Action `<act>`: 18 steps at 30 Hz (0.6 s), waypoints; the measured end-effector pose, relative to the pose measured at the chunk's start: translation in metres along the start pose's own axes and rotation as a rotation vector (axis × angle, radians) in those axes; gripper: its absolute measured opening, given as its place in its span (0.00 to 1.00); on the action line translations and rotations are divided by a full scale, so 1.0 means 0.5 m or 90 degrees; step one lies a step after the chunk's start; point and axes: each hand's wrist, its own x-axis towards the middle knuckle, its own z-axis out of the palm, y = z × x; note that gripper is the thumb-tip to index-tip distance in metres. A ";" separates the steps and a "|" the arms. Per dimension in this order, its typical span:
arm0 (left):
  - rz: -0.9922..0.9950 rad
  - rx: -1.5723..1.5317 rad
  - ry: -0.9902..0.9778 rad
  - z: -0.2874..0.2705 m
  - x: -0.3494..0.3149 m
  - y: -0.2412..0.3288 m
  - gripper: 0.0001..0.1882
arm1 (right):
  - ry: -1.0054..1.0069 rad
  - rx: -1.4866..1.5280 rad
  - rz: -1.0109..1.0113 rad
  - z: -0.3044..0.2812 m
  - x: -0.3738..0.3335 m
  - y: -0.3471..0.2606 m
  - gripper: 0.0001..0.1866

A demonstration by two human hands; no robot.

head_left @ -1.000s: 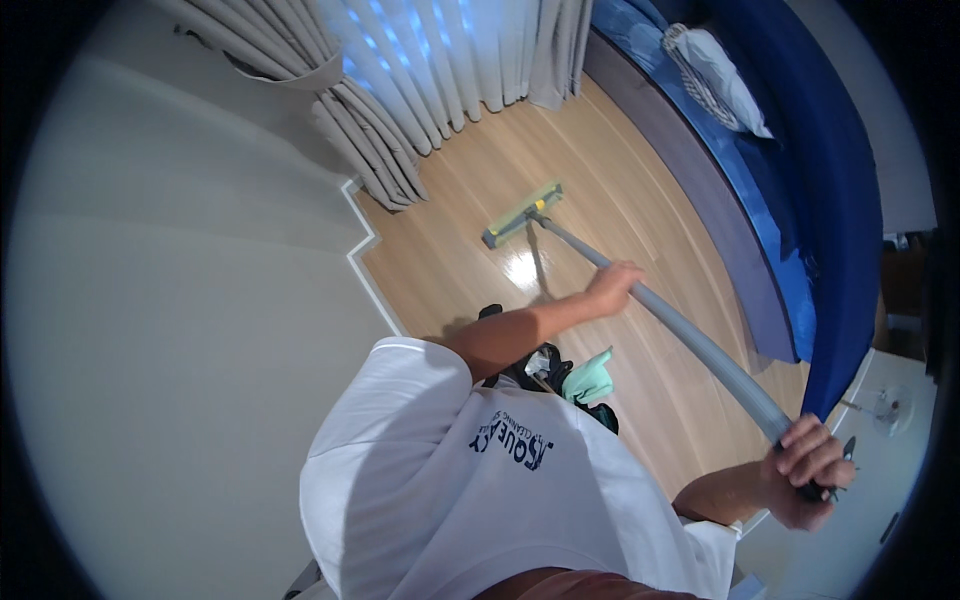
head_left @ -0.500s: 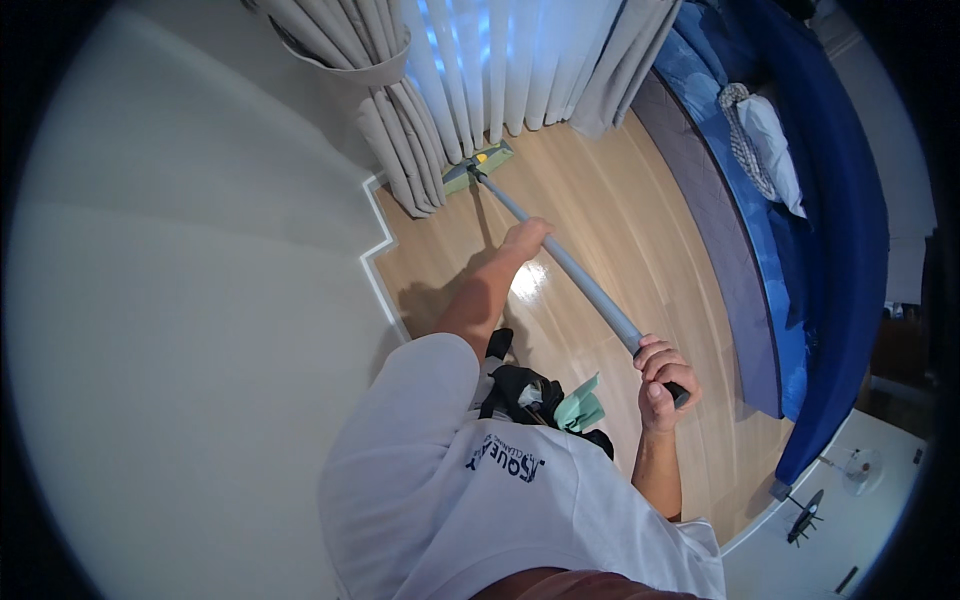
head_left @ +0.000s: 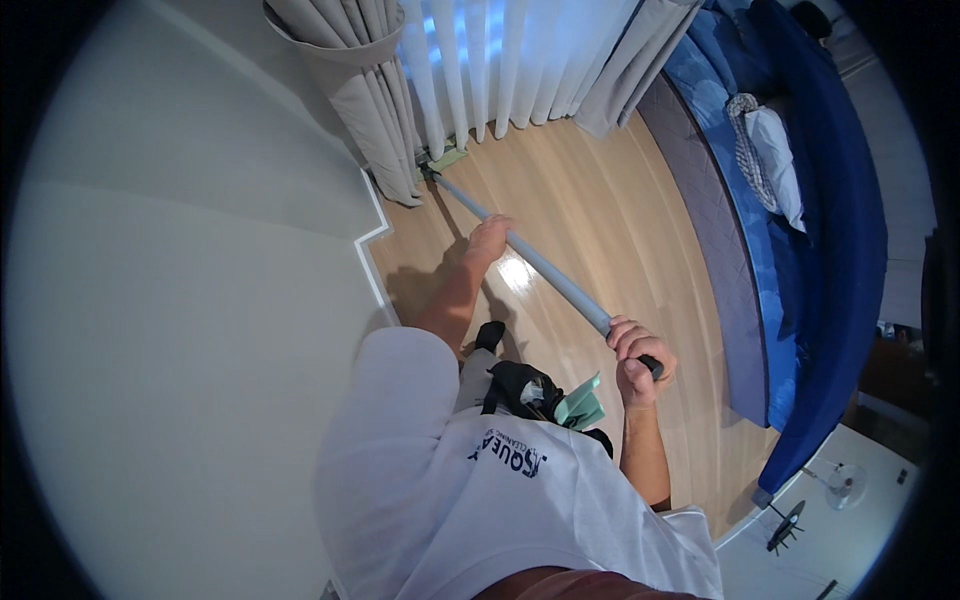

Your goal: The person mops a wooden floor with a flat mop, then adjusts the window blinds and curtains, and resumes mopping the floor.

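Observation:
Both my hands grip a flat mop by its long grey pole [head_left: 555,278]. My left hand [head_left: 490,238] is wrapped round the lower part of the pole. Higher up, my right hand [head_left: 642,358] closes on the black grip, whose end sticks out past the fingers. The mop's green-edged head [head_left: 452,157] lies on the wooden floor [head_left: 610,220], partly hidden under the hems of the white sheer curtain [head_left: 500,70] and the beige drape [head_left: 370,110].
A bed with blue bedding and a grey quilted base [head_left: 700,230] runs along the right. White skirting [head_left: 373,240] follows the stepped wall at left. A black pouch [head_left: 520,390] with a green cloth [head_left: 580,402] hangs at my waist. A fan [head_left: 845,487] stands far right.
The mop head has slid left, further under the curtains towards the beige drape. Both hands and the pole have shifted left with it.

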 end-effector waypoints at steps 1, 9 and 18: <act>-0.018 0.012 -0.025 0.005 -0.010 0.012 0.08 | -0.007 -0.005 0.004 -0.012 -0.012 -0.005 0.04; -0.008 0.027 -0.036 0.123 -0.132 0.090 0.07 | -0.037 0.006 -0.001 -0.140 -0.144 -0.082 0.02; 0.155 -0.207 -0.034 0.379 -0.423 0.424 0.08 | -0.018 -0.032 0.030 -0.401 -0.352 -0.442 0.05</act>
